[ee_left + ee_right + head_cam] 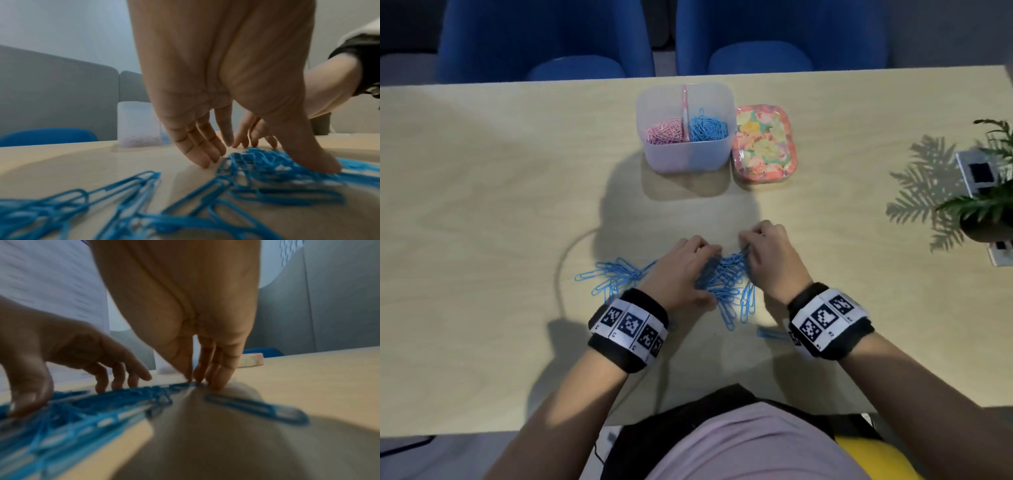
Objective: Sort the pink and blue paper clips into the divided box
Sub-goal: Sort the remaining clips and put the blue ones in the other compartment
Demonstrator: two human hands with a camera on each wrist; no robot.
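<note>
Dim room, light from behind head; hard shadows on table (482,205); wrist views blurred, edges bowed.

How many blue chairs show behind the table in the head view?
2. One chair stands behind the table's far left part, the other chair behind its far right part. More may sit outside the frame.

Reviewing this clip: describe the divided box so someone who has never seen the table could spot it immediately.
On the tan table, look at the far edge, just before the blue chairs. The divided box is the translucent white tub there, touching or nearly touching a flowered tin on its right. Unlike the tin, it is open-topped, with pink clips left and blue clips right.
</note>
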